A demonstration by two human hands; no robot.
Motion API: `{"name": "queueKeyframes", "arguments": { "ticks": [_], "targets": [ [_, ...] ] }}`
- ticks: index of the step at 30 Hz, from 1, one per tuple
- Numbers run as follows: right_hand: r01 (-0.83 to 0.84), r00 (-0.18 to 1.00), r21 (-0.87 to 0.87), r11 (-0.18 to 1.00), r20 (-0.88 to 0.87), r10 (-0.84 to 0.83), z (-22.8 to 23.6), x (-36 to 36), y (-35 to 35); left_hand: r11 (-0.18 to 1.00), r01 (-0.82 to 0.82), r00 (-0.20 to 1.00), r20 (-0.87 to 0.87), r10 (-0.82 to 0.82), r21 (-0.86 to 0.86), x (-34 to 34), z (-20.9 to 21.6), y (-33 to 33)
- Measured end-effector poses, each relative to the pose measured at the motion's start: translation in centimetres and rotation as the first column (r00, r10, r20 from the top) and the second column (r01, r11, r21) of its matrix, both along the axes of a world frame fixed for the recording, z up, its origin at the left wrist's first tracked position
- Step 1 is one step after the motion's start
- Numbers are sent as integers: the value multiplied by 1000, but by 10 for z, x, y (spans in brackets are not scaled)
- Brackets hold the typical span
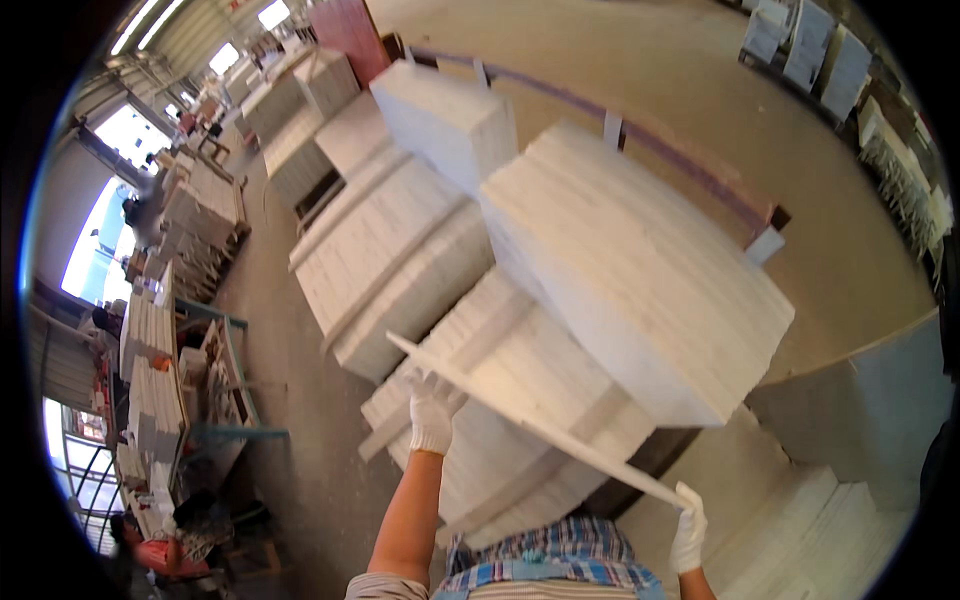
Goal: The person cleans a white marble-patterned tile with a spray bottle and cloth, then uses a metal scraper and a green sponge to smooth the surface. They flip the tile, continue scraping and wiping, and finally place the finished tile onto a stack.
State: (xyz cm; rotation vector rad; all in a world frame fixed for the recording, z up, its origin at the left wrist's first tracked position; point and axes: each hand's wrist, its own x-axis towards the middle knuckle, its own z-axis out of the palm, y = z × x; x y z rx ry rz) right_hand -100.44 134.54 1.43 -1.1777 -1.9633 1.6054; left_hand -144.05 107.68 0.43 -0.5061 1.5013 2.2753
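Observation:
Both of my hands wear white gloves and hold a thin white flat panel [520,420] seen edge-on, running diagonally from upper left to lower right. My left hand [433,410] grips it near its far left end. My right hand [688,528] grips its near right end. Under the panel lies a stack of white boards [520,360], and a taller white stack [630,270] stands just behind it to the right.
More stacks of white boards [400,240] run back to the upper left. Racks with piled boards [155,370] line the left side, where a person in red [160,550] crouches. A grey low wall [870,400] stands on the right. Bare concrete floor [300,440] lies between.

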Motion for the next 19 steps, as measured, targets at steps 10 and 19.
{"name": "queueKeyframes", "arguments": {
  "ticks": [10, 19],
  "targets": [
    [286, 957, -924, 255, 265, -115, -47, 15, 14, 958, 286, 884, 380, -274, 26, 76, 29, 18],
    [79, 994, -870, 487, 105, 27, -183, 44, -2, 949, 260, 952, 210, -221, -180, 80, -18, -10]
  ]
}}
